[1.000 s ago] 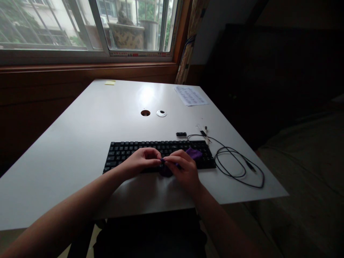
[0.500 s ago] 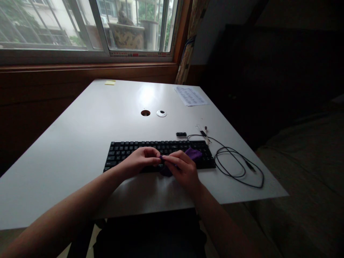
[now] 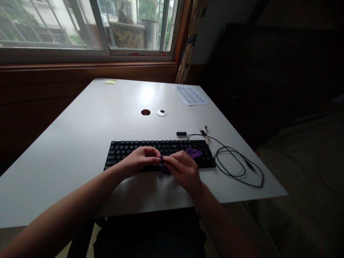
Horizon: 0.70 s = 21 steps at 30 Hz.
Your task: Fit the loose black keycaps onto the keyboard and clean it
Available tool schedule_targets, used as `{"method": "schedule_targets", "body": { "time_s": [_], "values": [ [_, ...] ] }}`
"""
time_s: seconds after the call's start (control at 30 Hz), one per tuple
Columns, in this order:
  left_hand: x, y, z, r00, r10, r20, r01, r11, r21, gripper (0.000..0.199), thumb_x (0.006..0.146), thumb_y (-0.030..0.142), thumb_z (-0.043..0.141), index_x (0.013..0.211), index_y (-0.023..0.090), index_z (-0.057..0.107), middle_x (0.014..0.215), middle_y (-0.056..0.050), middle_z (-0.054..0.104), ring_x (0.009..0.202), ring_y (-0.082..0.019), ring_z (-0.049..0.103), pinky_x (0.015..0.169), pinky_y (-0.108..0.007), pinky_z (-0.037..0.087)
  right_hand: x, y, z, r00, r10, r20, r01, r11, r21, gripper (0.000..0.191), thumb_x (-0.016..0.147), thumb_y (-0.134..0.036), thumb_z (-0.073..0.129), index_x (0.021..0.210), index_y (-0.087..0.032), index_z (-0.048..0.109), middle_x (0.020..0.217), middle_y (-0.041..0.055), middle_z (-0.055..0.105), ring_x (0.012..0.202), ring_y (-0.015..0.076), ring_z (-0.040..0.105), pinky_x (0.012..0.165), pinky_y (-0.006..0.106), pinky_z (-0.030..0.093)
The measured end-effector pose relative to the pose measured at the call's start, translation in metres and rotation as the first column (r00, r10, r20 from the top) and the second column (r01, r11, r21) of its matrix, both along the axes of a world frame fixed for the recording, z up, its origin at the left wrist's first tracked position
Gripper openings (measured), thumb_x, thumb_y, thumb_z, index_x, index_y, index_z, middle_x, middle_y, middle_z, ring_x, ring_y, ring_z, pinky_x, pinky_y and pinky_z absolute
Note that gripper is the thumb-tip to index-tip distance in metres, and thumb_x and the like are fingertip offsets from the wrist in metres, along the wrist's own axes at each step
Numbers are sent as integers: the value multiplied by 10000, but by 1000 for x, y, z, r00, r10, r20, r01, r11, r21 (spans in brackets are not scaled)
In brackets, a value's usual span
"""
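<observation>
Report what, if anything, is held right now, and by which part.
A purple cloth, pinched by a small bunched part between the fingers of the left hand and right hand. Whether anything is wrapped inside cannot be told.

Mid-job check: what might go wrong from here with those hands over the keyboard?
1. The left hand and right hand meet at the purple cloth; their fingers hide much of the grip, so a slip might go unnoticed.
2. The cloth hangs over the keyboard, so it could snag or press keys.
3. The cable lies loosely looped near the right forearm; a sideways swing might catch it.
</observation>
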<state>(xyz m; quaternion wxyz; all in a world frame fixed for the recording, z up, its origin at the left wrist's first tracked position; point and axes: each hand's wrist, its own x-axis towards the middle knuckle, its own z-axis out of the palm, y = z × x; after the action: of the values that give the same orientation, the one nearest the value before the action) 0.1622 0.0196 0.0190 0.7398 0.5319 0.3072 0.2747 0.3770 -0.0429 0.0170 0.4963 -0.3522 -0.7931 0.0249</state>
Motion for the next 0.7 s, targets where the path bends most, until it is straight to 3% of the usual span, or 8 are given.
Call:
{"method": "schedule_targets", "body": {
  "time_s": [0.4,0.7],
  "values": [
    [0,0,-1,999,34,-14,-34,999,38,251,758,320,854,875,140,726,742,-10,646,701,-136,566,700,-254,426,5,0,1,1000,-5,-4,5,1000,25,287,885,-96,711,1119,-261,737,894,35,696,804,173,637,758,347,574],
    [1,0,0,998,62,20,-62,998,0,276,744,326,869,871,144,706,716,1,629,688,-135,560,690,-251,420,8,5,-1,983,-89,-161,76,994,-82,229,902,-160,719,1094,-277,758,900,25,686,813,161,665,721,314,592]
  ]
}}
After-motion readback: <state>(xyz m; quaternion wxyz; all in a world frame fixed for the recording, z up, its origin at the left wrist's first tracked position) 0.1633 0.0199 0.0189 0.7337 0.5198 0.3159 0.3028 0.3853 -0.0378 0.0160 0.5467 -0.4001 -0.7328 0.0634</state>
